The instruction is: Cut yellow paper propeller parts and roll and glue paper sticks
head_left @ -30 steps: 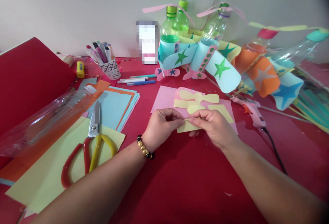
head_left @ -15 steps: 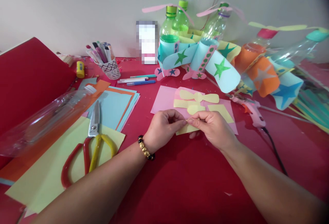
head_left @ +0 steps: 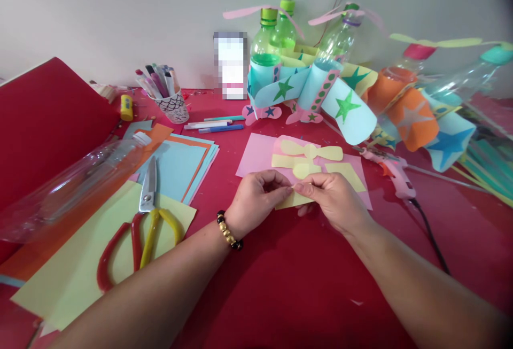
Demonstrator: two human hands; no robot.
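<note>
Thumb and fingers of my left hand (head_left: 262, 199) pinch one edge of a small piece of yellow paper (head_left: 292, 201). My right hand (head_left: 331, 199) grips the same paper from the other side, and the two thumbs nearly meet on its upper edge. Part of the piece is hidden by my fingers. Just beyond lie a yellow paper propeller (head_left: 310, 150), other yellow cutouts and a yellow rectangle (head_left: 345, 175), all on a pink sheet (head_left: 256, 151).
On the left are red-and-yellow-handled scissors (head_left: 148, 199), stacked coloured sheets (head_left: 180, 162) and a clear plastic bottle (head_left: 92, 178). A pink glue gun (head_left: 395, 172) lies right. Decorated bottle planes (head_left: 312, 82), pens (head_left: 216, 124) and a pen cup (head_left: 172, 106) stand behind.
Both hands keep their pinch on the yellow paper with hardly any movement. The whole view has shifted very slightly.
</note>
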